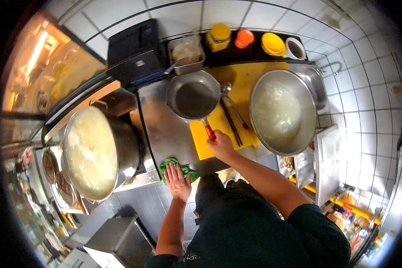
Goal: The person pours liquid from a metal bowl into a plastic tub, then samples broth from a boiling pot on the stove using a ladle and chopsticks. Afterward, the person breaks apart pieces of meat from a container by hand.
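Pan (193, 97) sits on steel counter (158, 129), its red handle (210, 132) over yellow cutting board (219, 129). Right hand (220, 145) is closed around handle's end. Left hand (177, 178) lies flat, fingers spread, on green cloth (179, 169) just below pan at counter edge. Judgement: metal pan, rigid, moderately heavy, looks empty; handle is the right grip point. Chopsticks (231, 121) lie right of handle.
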`<control>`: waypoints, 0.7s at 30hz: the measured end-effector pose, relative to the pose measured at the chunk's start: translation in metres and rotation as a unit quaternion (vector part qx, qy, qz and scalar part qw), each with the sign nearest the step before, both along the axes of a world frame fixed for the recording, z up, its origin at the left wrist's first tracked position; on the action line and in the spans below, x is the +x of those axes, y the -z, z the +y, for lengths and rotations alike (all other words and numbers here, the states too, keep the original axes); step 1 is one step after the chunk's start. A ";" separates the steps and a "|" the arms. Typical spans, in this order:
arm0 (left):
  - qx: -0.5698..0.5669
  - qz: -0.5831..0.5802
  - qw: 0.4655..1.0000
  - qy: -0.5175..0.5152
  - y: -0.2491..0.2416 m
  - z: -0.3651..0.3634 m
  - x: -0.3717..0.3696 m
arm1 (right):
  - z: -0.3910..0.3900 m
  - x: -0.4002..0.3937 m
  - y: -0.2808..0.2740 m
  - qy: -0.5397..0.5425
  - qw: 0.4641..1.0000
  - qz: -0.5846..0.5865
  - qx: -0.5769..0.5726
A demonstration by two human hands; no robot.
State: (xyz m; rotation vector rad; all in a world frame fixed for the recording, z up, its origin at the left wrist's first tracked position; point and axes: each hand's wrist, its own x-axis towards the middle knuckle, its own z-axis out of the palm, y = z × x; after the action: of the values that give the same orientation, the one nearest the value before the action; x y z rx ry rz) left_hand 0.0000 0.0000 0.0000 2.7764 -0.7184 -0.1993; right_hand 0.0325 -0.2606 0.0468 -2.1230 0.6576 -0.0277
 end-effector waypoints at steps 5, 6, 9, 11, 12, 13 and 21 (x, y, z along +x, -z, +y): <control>-0.004 -0.033 0.999 0.023 0.004 -0.016 0.008 | -0.009 -0.003 -0.006 0.015 1.000 0.009 0.025; -0.007 -0.039 0.999 0.023 0.003 -0.017 0.010 | -0.007 -0.006 -0.037 0.007 0.996 0.048 0.070; -0.002 -0.055 0.998 0.030 0.009 -0.024 0.012 | 0.000 -0.050 -0.025 0.010 0.995 -0.025 -0.098; -0.012 -0.066 0.997 0.033 0.013 -0.024 0.014 | -0.008 -0.078 -0.065 -0.025 0.998 -0.037 -0.045; -0.015 -0.069 0.997 0.034 0.013 -0.024 0.015 | -0.014 -0.094 -0.087 -0.032 0.999 -0.024 0.022; -0.019 -0.076 0.996 0.035 0.013 -0.025 0.018 | -0.024 -0.108 -0.102 -0.039 0.995 -0.017 0.088; -0.184 -0.002 0.983 0.009 -0.017 -0.022 0.010 | -0.125 -0.251 -0.141 0.337 0.940 -0.034 -0.033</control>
State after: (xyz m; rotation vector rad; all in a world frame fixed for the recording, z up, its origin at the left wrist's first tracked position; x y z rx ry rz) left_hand 0.0102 -0.0224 0.0174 2.4204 -0.7018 -0.0576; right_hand -0.2181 -0.3858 0.1882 -1.8516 1.3243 -0.5011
